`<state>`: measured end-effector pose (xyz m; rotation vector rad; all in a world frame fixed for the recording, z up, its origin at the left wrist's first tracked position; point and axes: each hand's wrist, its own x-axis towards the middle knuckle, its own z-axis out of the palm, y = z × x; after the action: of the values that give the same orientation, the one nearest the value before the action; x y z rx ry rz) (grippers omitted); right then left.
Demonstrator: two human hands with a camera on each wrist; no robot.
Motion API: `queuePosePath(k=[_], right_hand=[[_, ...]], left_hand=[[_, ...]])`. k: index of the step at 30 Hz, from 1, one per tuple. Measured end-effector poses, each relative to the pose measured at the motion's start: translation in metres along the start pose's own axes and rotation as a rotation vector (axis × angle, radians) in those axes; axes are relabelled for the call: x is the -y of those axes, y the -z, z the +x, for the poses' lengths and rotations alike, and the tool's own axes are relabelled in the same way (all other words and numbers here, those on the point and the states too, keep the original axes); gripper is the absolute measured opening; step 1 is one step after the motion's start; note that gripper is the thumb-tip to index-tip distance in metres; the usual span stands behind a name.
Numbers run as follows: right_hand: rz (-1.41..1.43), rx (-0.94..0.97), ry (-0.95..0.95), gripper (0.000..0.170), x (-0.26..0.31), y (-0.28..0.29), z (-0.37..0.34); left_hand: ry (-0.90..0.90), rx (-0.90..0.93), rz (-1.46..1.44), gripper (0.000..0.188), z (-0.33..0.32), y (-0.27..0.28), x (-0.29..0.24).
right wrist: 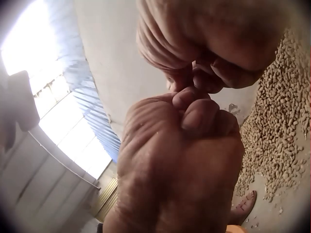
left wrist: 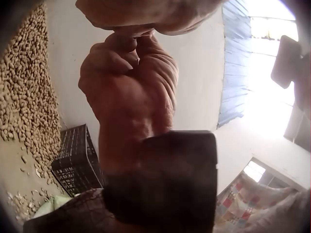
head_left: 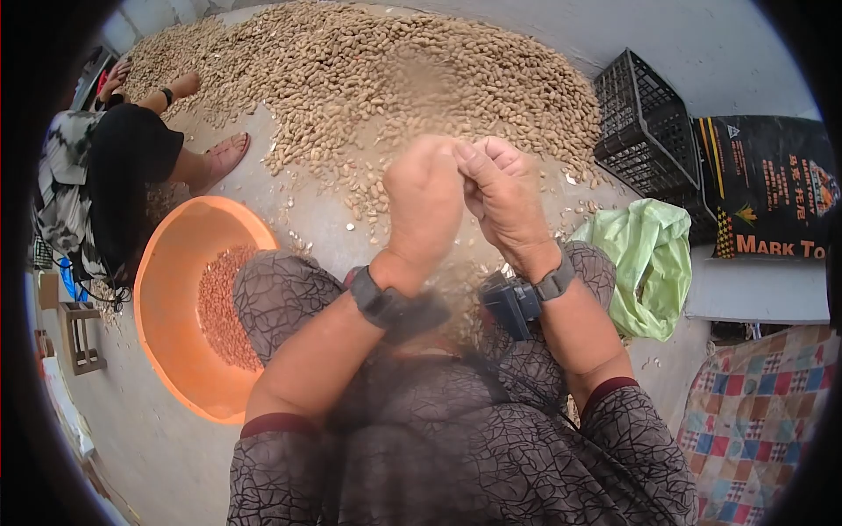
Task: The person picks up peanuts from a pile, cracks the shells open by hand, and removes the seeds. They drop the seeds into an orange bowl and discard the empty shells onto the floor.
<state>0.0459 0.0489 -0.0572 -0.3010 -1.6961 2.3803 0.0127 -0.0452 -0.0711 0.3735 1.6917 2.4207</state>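
Observation:
Both hands meet at the fingertips above the floor, in front of the peanut pile (head_left: 351, 74). The left hand (head_left: 425, 197) is blurred, its fingers bent in toward the right. Thumb and bent fingers of the right hand (head_left: 509, 197) pinch close against it. In the left wrist view the right hand (left wrist: 131, 92) rises to the left hand (left wrist: 150, 14). The right wrist view has the right hand (right wrist: 214, 43) over the curled left hand (right wrist: 180, 160). Whatever small thing lies between the fingertips is hidden, too covered to name.
An orange basin (head_left: 167, 307) with reddish kernels (head_left: 224, 307) stands left of the knees. On the right are a green bag (head_left: 645, 263), a black crate (head_left: 645, 114) and a black printed sack (head_left: 763, 188). Another person (head_left: 132, 158) sits at the left by the pile.

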Motion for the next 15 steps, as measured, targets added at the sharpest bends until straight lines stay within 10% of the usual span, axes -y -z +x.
queuePosePath(k=[15], right_hand=[[0.093,-0.065,0.108,0.015,-0.017,-0.008,-0.002]], left_hand=[[0.144,-0.065,-0.237,0.018,0.001,-0.001,0.007]])
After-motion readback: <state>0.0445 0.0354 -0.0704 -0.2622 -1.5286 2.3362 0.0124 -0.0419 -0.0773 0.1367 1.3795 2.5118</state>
